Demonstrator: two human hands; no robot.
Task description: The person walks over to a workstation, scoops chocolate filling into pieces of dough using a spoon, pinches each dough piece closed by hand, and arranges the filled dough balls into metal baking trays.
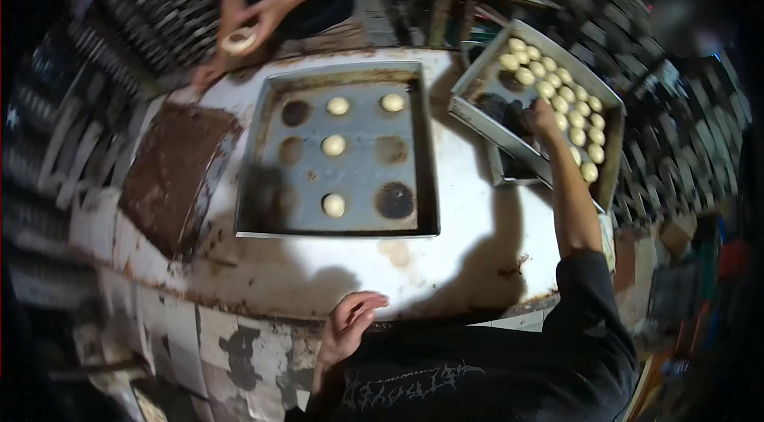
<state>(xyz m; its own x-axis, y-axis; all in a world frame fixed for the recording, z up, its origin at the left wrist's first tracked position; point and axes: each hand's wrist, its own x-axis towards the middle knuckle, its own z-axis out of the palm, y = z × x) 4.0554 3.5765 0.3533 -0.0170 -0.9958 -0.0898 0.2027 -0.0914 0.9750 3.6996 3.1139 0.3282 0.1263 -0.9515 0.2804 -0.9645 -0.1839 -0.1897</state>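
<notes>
On the white table [446, 279], one tray [362, 171] holds four dough balls [333, 145], left grip [356, 325] is apart, right grip [542, 117] I can't tell.

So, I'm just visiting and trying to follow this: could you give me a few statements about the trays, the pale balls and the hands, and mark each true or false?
1. The middle tray holds four pale balls. True.
2. The right hand reaches into the middle tray. False: the right hand is in the tilted tray on the right.
3. The tilted tray holds more balls than the middle one. True.
4. The left hand grips a ball. False: the left hand is by the near edge of the table, with no ball visible in it.
5. The brown slab lies right of the middle tray. False: the brown slab lies to its left.
</notes>
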